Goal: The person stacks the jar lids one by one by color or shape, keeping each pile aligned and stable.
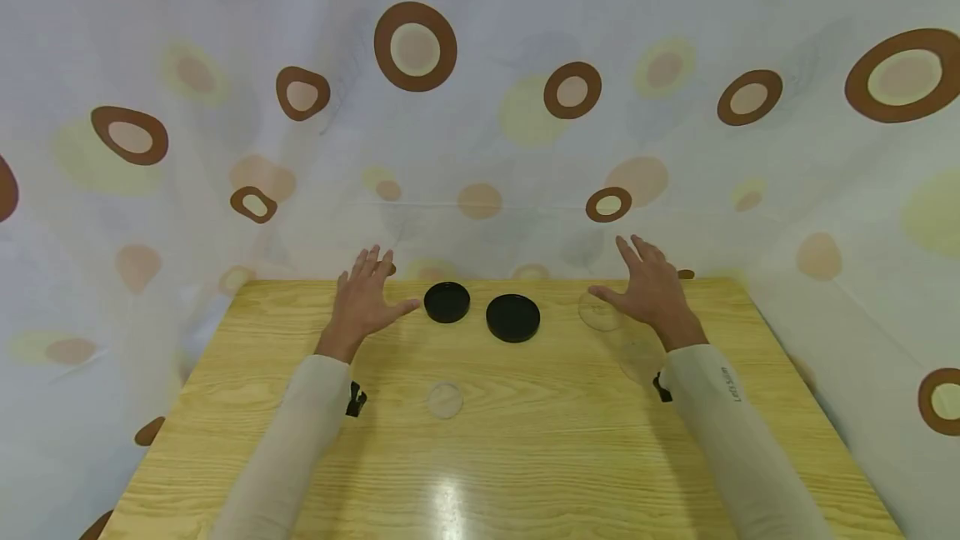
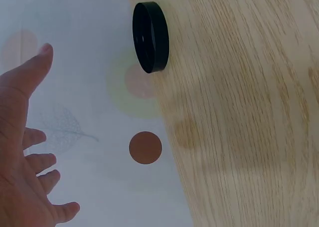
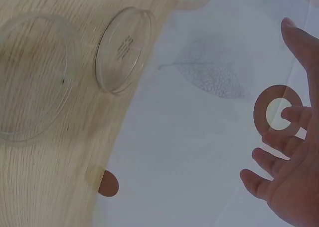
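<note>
My left hand is raised over the table's back left, fingers spread and holding nothing. Just right of its thumb sits a small black round dish, shown edge-on in the left wrist view. A larger black dish lies beside it, toward the middle. Over the back right, my right hand also holds nothing, its fingers spread. Its thumb overlaps a clear petri dish; small print shows on this petri dish in the right wrist view. A larger clear dish lies nearer, partly behind the right wrist.
A small clear round dish lies on the wooden table, left of the middle. Patterned white cloth hangs behind the table's back edge and along both sides. Dark wrist straps show at both sleeves.
</note>
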{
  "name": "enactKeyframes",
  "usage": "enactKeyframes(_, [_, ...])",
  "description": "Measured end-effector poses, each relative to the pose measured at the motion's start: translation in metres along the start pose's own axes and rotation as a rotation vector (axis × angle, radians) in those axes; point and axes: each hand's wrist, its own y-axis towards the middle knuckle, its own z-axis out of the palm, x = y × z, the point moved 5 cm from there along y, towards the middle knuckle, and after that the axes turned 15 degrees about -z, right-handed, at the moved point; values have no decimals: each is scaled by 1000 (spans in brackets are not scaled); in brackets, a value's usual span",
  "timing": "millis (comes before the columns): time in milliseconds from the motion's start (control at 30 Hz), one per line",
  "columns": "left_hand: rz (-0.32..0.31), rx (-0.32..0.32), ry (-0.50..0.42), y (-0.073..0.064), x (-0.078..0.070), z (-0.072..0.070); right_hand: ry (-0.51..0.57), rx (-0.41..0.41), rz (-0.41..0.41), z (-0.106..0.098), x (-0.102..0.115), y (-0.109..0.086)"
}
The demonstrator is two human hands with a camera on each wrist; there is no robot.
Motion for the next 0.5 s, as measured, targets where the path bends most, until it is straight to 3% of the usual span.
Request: enactKeyframes(500, [18, -4, 8, 2, -27, 16, 170, 21, -11, 12, 24, 11])
